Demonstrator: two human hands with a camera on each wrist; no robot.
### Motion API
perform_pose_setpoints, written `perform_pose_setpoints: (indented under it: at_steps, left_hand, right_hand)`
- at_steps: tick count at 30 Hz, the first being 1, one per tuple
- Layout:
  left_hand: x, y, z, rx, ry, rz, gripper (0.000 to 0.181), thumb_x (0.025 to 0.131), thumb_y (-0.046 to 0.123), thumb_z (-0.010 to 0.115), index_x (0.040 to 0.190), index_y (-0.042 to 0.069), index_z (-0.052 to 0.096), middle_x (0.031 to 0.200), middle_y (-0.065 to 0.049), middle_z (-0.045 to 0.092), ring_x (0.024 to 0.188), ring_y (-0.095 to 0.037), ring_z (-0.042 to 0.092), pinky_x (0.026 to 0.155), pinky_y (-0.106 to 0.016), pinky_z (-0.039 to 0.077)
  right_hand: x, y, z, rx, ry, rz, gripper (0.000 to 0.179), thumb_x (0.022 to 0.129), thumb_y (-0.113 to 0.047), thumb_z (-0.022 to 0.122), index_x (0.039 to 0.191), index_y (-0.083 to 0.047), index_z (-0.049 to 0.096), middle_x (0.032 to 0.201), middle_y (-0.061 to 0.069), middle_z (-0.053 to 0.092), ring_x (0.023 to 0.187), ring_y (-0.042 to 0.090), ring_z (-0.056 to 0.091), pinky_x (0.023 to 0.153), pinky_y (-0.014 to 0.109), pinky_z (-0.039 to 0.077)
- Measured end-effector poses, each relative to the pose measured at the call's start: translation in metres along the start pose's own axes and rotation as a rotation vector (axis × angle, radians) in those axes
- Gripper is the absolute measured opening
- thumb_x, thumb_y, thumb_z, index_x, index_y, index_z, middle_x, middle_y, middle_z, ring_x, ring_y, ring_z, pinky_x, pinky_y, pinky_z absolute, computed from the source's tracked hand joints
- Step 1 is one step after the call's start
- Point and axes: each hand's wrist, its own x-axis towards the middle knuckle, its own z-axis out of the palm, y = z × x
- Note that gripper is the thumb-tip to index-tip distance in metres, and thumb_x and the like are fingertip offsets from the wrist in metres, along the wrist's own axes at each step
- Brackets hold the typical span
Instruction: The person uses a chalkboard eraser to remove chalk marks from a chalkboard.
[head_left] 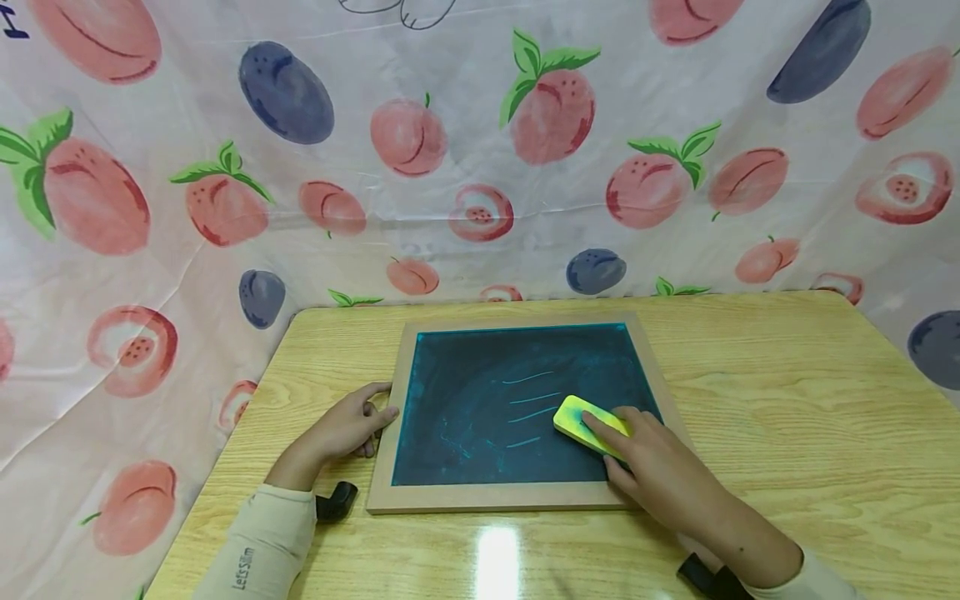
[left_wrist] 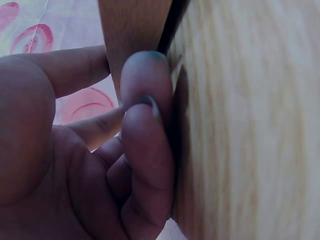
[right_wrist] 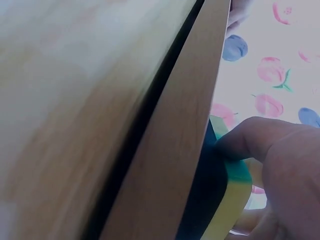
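A chalkboard with a pale wooden frame lies on the table, its dark surface bearing several thin blue strokes and faint smudges. My left hand holds the frame's left edge, thumb at the rim; in the left wrist view, curled fingers sit against the frame's side, low by the tabletop. With my right hand I grip a yellow eraser with green-blue stains, over the lower right of the board, just right of the strokes. The right wrist view shows the eraser's dark underside toward the board.
The wooden table extends to both sides of the board. Behind it hangs a white cloth printed with peaches and dark blue fruit. Black wrist mounts show beside both wrists.
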Motion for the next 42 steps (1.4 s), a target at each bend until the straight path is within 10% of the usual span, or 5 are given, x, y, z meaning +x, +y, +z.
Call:
perform_pose_setpoints:
  at_steps: [42]
  left_hand:
    - [0.003, 0.000, 0.001, -0.025, 0.004, 0.030, 0.057, 0.094, 0.033, 0.052, 0.144, 0.018, 0.029, 0.070, -0.011, 0.054, 0.045, -0.020, 0.053, 0.050, -0.037, 0.050]
  right_hand:
    - [0.019, -0.045, 0.005, -0.047, 0.018, -0.236, 0.051, 0.086, -0.020, 0.055, 0.136, -0.028, 0.046, 0.110, 0.005, 0.051, 0.079, 0.012, 0.046, 0.067, 0.027, 0.044]
